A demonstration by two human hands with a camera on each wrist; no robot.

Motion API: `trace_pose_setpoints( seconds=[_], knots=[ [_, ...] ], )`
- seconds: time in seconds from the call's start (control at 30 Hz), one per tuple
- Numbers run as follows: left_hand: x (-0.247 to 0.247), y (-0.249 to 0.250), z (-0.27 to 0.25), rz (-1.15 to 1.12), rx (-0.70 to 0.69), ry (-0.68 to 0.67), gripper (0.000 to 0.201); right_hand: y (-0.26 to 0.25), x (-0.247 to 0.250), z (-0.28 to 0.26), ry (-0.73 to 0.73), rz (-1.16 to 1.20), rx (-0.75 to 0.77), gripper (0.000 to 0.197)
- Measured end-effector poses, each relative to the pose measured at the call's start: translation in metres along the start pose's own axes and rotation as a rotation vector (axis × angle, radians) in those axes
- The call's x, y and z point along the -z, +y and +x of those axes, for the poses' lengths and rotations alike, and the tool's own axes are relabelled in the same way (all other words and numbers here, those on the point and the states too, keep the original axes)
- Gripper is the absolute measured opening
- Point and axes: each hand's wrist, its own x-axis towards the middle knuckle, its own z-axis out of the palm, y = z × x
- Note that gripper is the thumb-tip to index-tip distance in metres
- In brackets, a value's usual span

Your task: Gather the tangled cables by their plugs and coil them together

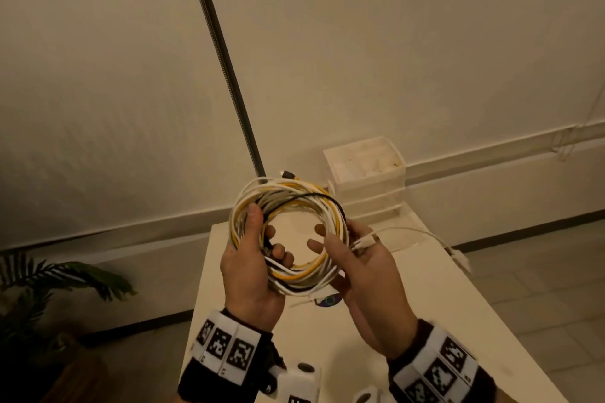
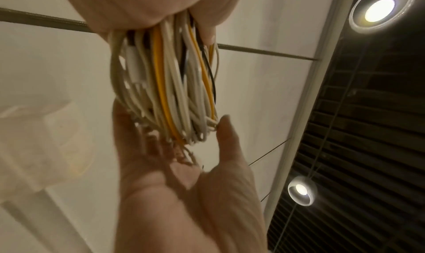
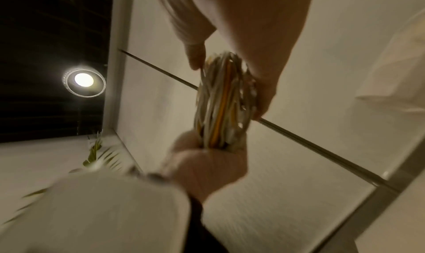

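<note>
A coil of white, yellow and black cables [image 1: 296, 275] is held up above the white table [image 1: 409, 321]. My left hand [image 1: 265, 234] grips its left side, thumb over the strands and fingers through the centre. My right hand [image 1: 334, 235] holds the right side, with its fingertips poking through the hole. A white plug [image 1: 365, 242] lies against the right hand. One white cable [image 1: 409, 231] trails off right to a loose plug [image 1: 460, 260]. Another plug [image 1: 289, 174] sticks out at the coil's top. In the wrist views the coil [image 2: 170, 86] [image 3: 220, 100] spans both hands.
A stack of white drawer boxes [image 1: 366, 167] stands at the table's far end. A dark pole [image 1: 222, 59] runs up the wall behind it. A potted plant [image 1: 49, 288] is on the floor at left. A small colourful item [image 1: 329, 300] lies on the table under the coil.
</note>
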Motion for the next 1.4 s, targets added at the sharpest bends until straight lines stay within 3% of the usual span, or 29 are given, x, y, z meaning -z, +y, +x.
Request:
trace_pose_setpoints(
  seconds=[0.13, 0.27, 0.43, 0.7, 0.83, 0.97, 1.03, 1.1, 1.27, 1.4],
  knots=[
    [0.012, -0.017, -0.002, -0.016, 0.049, 0.025, 0.039, -0.013, -0.004, 0.006, 0.055, -0.133, -0.088, 0.036],
    [0.02, -0.032, -0.012, 0.018, 0.032, 0.047, 0.022, -0.014, 0.004, 0.015, 0.031, -0.292, -0.267, 0.047],
    [0.039, -0.04, -0.014, 0.072, 0.015, 0.026, 0.03, -0.019, 0.009, 0.018, -0.076, -0.536, -0.41, 0.039],
    [0.061, -0.04, -0.011, 0.154, 0.041, -0.143, 0.03, -0.021, -0.002, 0.018, -0.24, -0.859, -0.26, 0.028],
    [0.068, -0.045, -0.01, 0.135, 0.017, -0.172, 0.032, -0.008, -0.005, 0.011, -0.23, -0.908, -0.197, 0.029],
    [0.073, -0.038, -0.005, 0.276, -0.106, -0.268, 0.043, -0.012, 0.001, 0.019, -0.278, -1.077, -0.219, 0.023],
    [0.076, -0.033, -0.002, 0.344, -0.124, -0.323, 0.059, -0.014, 0.002, 0.023, -0.318, -1.19, -0.2, 0.025],
    [0.077, -0.031, 0.003, 0.385, -0.11, -0.375, 0.068, -0.015, 0.001, 0.022, -0.347, -1.23, -0.212, 0.027],
    [0.076, -0.029, 0.013, 0.389, -0.023, -0.441, 0.057, -0.019, 0.005, 0.024, -0.351, -1.28, -0.16, 0.027],
    [0.073, -0.03, 0.016, 0.374, 0.054, -0.495, 0.063, -0.026, 0.005, 0.026, -0.385, -1.306, -0.154, 0.024]
  ],
)
